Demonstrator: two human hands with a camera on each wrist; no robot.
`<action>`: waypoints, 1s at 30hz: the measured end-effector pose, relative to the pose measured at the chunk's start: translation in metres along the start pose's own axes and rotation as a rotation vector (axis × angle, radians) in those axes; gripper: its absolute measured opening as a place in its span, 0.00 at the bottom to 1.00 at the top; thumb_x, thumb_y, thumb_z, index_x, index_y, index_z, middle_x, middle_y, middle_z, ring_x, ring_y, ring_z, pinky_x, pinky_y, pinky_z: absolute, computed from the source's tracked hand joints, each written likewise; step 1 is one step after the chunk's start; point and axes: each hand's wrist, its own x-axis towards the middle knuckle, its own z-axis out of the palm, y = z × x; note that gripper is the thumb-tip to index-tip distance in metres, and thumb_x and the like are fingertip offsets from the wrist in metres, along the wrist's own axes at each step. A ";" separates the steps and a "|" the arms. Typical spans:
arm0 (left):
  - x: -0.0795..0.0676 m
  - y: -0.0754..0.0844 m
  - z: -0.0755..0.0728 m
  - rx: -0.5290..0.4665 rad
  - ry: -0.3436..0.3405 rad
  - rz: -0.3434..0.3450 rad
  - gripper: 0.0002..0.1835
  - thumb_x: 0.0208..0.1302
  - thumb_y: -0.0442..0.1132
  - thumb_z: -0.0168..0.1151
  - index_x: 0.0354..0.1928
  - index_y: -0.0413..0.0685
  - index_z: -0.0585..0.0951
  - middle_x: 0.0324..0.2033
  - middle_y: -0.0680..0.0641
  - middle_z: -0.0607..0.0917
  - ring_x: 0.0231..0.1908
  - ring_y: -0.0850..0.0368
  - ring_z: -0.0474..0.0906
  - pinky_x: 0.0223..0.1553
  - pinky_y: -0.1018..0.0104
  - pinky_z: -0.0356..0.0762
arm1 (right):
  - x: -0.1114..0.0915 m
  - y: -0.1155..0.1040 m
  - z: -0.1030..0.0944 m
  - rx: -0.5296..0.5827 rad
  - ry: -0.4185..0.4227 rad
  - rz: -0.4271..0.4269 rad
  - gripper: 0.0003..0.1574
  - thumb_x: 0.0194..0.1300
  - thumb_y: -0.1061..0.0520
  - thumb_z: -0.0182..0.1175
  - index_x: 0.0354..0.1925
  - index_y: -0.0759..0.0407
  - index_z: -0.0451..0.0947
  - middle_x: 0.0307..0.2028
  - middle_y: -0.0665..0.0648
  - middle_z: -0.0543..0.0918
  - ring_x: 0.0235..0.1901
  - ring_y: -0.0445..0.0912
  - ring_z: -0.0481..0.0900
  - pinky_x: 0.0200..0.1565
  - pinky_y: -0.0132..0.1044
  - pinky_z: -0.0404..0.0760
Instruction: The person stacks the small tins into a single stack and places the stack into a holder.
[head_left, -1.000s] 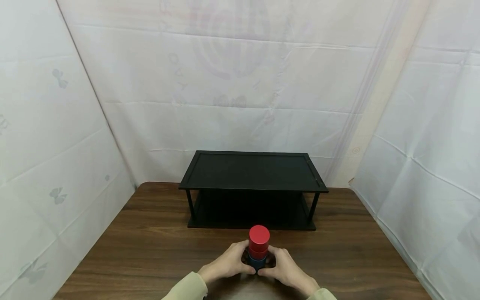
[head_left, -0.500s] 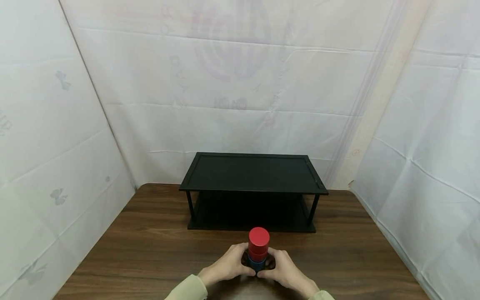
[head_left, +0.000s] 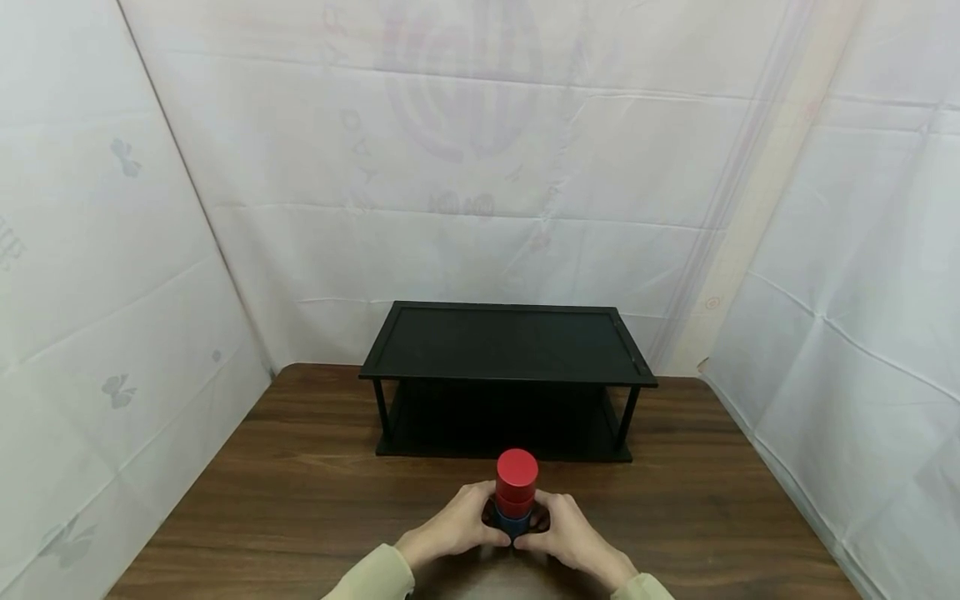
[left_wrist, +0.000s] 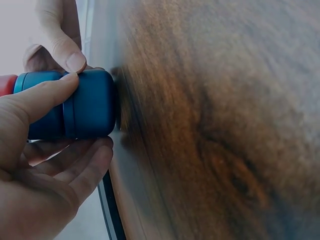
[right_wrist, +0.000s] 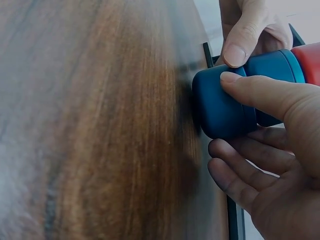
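Observation:
An upright stack of small round canisters stands on the table, in front of the black shelf. A red canister [head_left: 517, 470] forms its top, while the lower part is blue. Both wrist views show the lowest blue canister [left_wrist: 93, 107] with a second blue section above it and red beyond. From the left, my left hand [head_left: 459, 523] holds the blue canister between thumb and fingers. My right hand [head_left: 573, 537] holds it the same way from the right. The two thumbs nearly meet on the near side; in the right wrist view both touch the blue canister [right_wrist: 220, 107].
A black two-tier shelf [head_left: 502, 342] sits at the back of the brown wooden table [head_left: 300, 508], just behind the stack. White sheets [head_left: 480, 250] with faint prints hang behind the table and along both sides.

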 end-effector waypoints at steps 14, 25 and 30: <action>0.003 0.003 -0.009 0.007 0.005 0.017 0.28 0.51 0.40 0.75 0.55 0.48 0.76 0.49 0.49 0.83 0.45 0.65 0.80 0.45 0.73 0.79 | 0.006 -0.007 -0.007 -0.018 0.003 -0.009 0.29 0.54 0.49 0.72 0.53 0.57 0.77 0.37 0.51 0.84 0.30 0.34 0.79 0.33 0.28 0.79; 0.008 0.008 -0.019 0.036 0.017 0.038 0.27 0.53 0.42 0.73 0.55 0.49 0.76 0.48 0.50 0.83 0.44 0.67 0.79 0.46 0.69 0.79 | 0.013 -0.014 -0.017 -0.068 0.012 -0.017 0.27 0.53 0.48 0.72 0.49 0.56 0.78 0.31 0.50 0.83 0.28 0.35 0.78 0.30 0.28 0.78; 0.010 0.011 -0.023 0.031 0.019 0.051 0.27 0.54 0.41 0.73 0.55 0.47 0.75 0.48 0.48 0.83 0.42 0.67 0.79 0.44 0.70 0.80 | 0.015 -0.018 -0.023 -0.088 0.012 -0.019 0.25 0.53 0.48 0.72 0.48 0.55 0.78 0.30 0.49 0.82 0.28 0.34 0.77 0.31 0.28 0.78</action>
